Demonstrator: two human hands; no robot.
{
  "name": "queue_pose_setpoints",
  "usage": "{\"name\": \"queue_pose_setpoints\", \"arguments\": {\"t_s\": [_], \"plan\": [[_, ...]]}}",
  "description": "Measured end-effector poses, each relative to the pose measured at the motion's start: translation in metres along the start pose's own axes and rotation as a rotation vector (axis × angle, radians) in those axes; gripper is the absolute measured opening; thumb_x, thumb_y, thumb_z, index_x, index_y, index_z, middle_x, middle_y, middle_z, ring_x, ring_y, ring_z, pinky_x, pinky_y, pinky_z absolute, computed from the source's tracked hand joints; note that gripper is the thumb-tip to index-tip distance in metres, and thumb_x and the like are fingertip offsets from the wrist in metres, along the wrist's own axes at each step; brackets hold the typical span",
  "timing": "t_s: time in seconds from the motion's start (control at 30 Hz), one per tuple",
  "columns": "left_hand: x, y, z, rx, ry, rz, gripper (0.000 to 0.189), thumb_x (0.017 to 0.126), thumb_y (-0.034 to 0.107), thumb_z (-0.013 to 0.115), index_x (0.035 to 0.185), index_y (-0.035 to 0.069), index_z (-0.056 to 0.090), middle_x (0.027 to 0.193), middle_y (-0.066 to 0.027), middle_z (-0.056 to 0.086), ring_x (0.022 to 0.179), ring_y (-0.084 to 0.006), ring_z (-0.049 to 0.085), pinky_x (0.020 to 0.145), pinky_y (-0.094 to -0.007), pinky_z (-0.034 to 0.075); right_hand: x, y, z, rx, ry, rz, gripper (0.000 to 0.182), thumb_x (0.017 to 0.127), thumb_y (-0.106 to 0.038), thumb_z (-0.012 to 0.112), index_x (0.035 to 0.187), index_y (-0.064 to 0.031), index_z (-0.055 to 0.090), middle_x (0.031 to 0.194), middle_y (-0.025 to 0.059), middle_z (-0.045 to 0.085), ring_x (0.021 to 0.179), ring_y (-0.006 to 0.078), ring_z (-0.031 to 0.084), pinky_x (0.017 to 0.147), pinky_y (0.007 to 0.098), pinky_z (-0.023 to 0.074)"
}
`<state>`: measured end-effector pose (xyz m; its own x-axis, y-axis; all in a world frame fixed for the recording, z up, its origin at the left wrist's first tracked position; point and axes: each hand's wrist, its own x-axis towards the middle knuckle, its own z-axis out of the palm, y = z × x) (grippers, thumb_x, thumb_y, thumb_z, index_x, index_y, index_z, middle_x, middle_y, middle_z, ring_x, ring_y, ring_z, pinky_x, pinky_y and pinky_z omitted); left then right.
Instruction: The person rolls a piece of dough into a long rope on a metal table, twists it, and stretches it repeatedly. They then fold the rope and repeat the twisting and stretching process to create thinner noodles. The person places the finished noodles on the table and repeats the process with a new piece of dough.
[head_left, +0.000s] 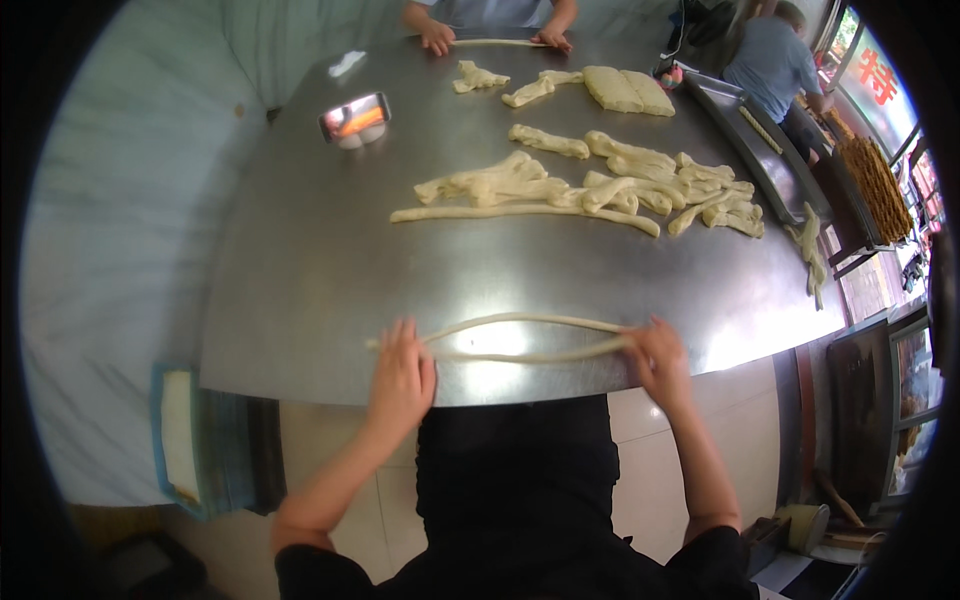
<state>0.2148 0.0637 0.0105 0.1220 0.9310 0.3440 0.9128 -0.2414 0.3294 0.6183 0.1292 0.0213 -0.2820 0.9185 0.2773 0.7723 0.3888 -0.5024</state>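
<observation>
A long, thin dough strand (517, 316) lies doubled near the table's front edge, its two lengths bowed apart in the middle. My left hand (403, 369) rests palm down across its left part, fingers together, and a short tip sticks out beyond it. At the other end my right hand (661, 364) has its thumb and fingers on the strand where the two lengths meet. Both hands are slightly blurred. Farther up the steel table (315, 277), a thicker dough rope (517, 213) lies below a row of irregular dough pieces (510, 180).
Opposite, a co-worker's hands (495, 39) hold down another strand. A phone (354, 118) leans on a stand at left. Dough slabs (628, 90) lie at the back. A metal tray (757, 142) holds a twisted dough piece. Another person (772, 64) bends near stacked brown twists (876, 187).
</observation>
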Motion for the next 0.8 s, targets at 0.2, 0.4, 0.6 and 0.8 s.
{"name": "queue_pose_setpoints", "arguments": {"t_s": [0.2, 0.4, 0.6, 0.8], "plan": [[0.098, -0.030, 0.014, 0.228, -0.018, 0.137, 0.051, 0.102, 0.018, 0.049, 0.145, -0.008, 0.041, 0.156, -0.0289, 0.037, 0.149, -0.0423, 0.031, 0.124, -0.0567, 0.017, 0.063, -0.006, 0.018, -0.207, 0.088, -0.065, 0.033, 0.091, -0.017, 0.068, 0.122, -0.0077, 0.070, 0.139, 0.0136, 0.060, 0.128, 0.0312, 0.055, 0.113, 0.0477, 0.0366], [-0.014, 0.016, -0.011, 0.035, -0.111, 0.133, 0.058, 0.096, 0.022, 0.061, 0.141, -0.011, 0.044, 0.152, -0.0310, 0.040, 0.144, -0.0450, 0.038, 0.121, -0.0551, 0.029, -0.001, -0.006, -0.004, -0.215, -0.076, -0.328, 0.037, 0.093, -0.020, 0.066, 0.129, -0.0113, 0.067, 0.145, 0.0144, 0.054, 0.135, 0.0292, 0.049, 0.114, 0.0485, 0.0371], [0.082, -0.025, 0.027, -0.010, 0.078, -0.032, 0.043, 0.102, 0.013, 0.048, 0.140, -0.008, 0.044, 0.156, -0.0249, 0.039, 0.144, -0.0424, 0.038, 0.122, -0.0565, 0.024, 0.053, 0.003, 0.013, -0.108, -0.032, 0.091, 0.032, 0.092, -0.022, 0.067, 0.120, -0.0089, 0.071, 0.144, 0.0138, 0.054, 0.134, 0.0281, 0.050, 0.111, 0.0467, 0.0408], [0.041, -0.005, 0.003, 0.049, -0.193, 0.268, 0.056, 0.101, 0.023, 0.049, 0.148, -0.007, 0.041, 0.160, -0.0261, 0.033, 0.151, -0.0408, 0.028, 0.124, -0.0562, 0.019, 0.024, -0.017, 0.011, -0.252, -0.007, -0.298, 0.030, 0.091, -0.021, 0.068, 0.117, -0.0077, 0.072, 0.143, 0.0122, 0.056, 0.133, 0.0309, 0.050, 0.114, 0.0475, 0.0376]]}}
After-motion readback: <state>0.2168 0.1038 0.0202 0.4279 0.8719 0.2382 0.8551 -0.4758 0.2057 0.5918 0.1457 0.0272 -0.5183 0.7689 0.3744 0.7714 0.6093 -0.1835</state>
